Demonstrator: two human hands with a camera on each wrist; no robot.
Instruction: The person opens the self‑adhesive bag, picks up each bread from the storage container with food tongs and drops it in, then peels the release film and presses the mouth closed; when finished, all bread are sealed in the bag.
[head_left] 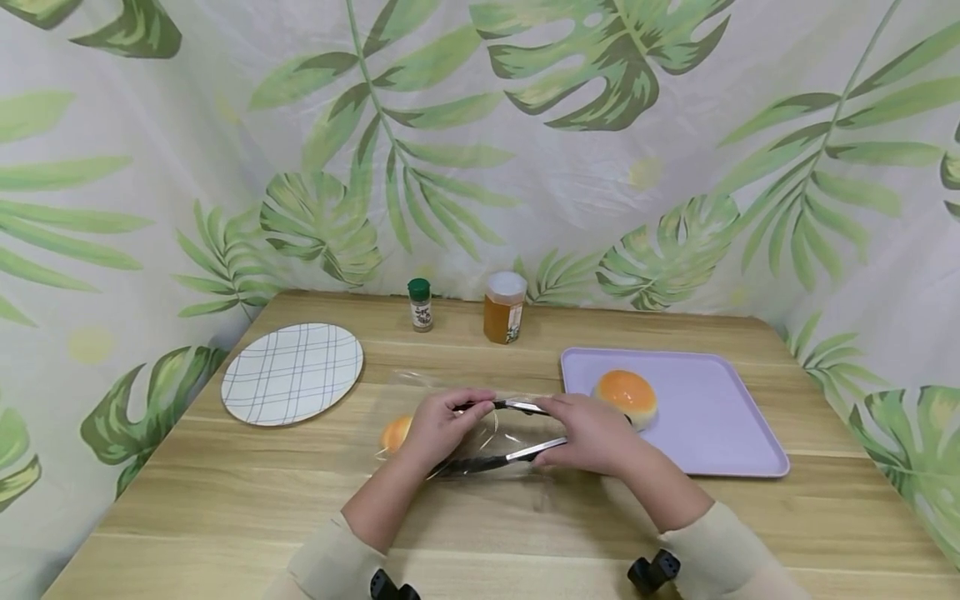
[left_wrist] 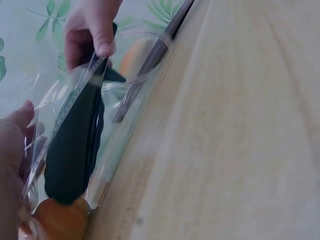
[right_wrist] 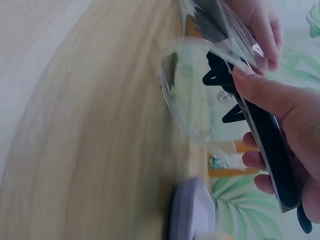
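My right hand (head_left: 600, 437) grips a pair of tongs (head_left: 534, 451) with metal arms and black ends. The tongs' black head (left_wrist: 72, 145) reaches into a clear plastic bag (right_wrist: 180, 117), and its arms are spread apart. With thumb and fingers my left hand (head_left: 446, 429) holds the bag on its upper side. A golden-topped bun (left_wrist: 62, 220) lies at the bag's far end, near the tongs' tip; in the head view the left hand partly hides this bun (head_left: 395, 433). Another round bun (head_left: 626, 396) sits on the purple tray (head_left: 720, 417), just behind the right hand.
A white plate with a blue grid (head_left: 292, 375) lies at the left of the wooden table (head_left: 225, 500). Along the back stand a green-capped shaker (head_left: 421, 305) and a jar of amber contents (head_left: 504, 308). Leaf-patterned cloth (head_left: 450, 125) hangs behind.
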